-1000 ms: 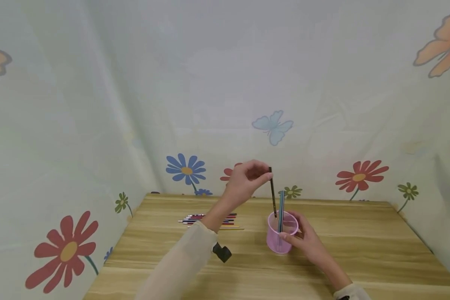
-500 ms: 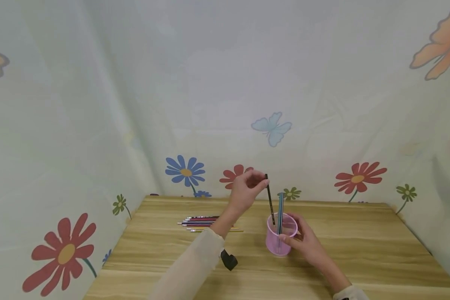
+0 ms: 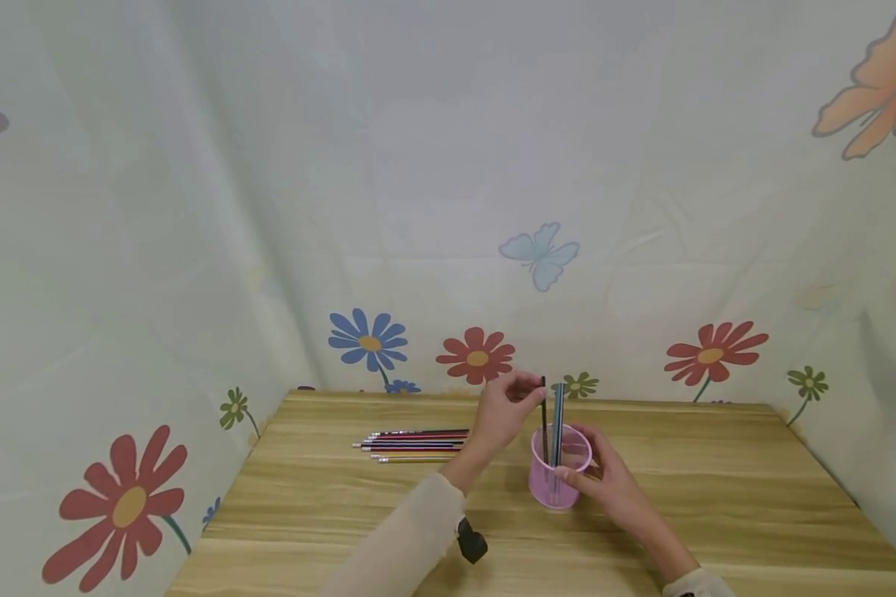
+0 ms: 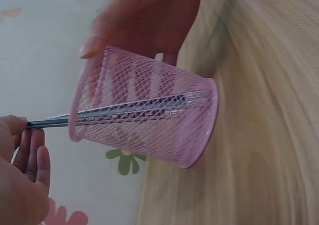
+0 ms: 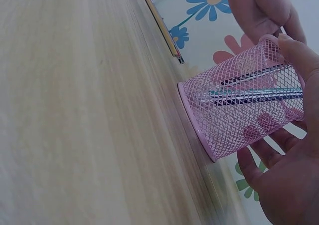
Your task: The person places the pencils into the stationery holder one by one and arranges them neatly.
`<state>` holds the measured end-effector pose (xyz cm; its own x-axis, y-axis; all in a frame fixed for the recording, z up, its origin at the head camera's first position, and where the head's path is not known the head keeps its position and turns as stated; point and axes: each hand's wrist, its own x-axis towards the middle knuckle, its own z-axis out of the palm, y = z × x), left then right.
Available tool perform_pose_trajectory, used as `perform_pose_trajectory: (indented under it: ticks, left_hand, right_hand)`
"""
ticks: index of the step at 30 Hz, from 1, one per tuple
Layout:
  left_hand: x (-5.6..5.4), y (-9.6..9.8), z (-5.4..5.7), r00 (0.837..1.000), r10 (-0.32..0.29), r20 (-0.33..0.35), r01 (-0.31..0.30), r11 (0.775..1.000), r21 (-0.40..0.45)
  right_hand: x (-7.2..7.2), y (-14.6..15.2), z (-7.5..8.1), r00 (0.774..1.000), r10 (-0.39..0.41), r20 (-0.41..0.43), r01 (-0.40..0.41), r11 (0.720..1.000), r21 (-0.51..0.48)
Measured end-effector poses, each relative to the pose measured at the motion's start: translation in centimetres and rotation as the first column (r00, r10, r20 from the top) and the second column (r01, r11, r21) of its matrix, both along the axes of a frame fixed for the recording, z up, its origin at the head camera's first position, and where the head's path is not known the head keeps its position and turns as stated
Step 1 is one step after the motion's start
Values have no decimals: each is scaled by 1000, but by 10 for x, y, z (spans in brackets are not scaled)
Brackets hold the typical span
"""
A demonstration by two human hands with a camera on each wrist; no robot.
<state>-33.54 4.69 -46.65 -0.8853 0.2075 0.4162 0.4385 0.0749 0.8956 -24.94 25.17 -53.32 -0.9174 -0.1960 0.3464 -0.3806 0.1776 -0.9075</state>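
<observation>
A pink mesh pencil cup (image 3: 541, 485) stands on the wooden table, and my right hand (image 3: 616, 489) holds it round its right side, thumb at the front. Several blue-green and dark pencils (image 3: 558, 414) lean inside it, their upper ends above the rim. My left hand (image 3: 502, 414) pinches a black pencil (image 3: 544, 414) near its top; the lower part is inside the cup. In the left wrist view the cup (image 4: 149, 140) shows pencils through its mesh, with left fingers (image 4: 37, 157) near their upper ends. The right wrist view shows right fingers (image 5: 269, 152) curled about the cup wall.
A row of several pencils (image 3: 411, 444) with white eraser ends lies on the table (image 3: 306, 514) left of the cup, partly behind the left forearm. A black wrist device (image 3: 472, 543) sits at the left sleeve. Behind the table hangs a flowered curtain (image 3: 418, 207).
My left hand has moved down, lowering the black pencil from above the rim deeper into the cup. The right hand and the cup have stayed in place.
</observation>
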Motion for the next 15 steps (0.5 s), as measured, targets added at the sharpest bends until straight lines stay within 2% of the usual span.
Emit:
perform_pose_trajectory:
  ticks: [5, 10, 15]
  left_hand:
    - [2, 7, -1, 1000, -2, 8, 2, 1000, -13]
    - [0, 13, -3, 1000, -11, -4, 11, 1000, -24]
    - [-1, 15, -9, 1000, -15, 22, 16, 999, -46]
  right_hand:
    - [-2, 1, -3, 1000, 4, -11, -4, 1000, -7]
    - [-2, 1, -3, 1000, 1, -12, -1, 1000, -12]
    - [-1, 1, -2, 1000, 1, -8, -2, 1000, -15]
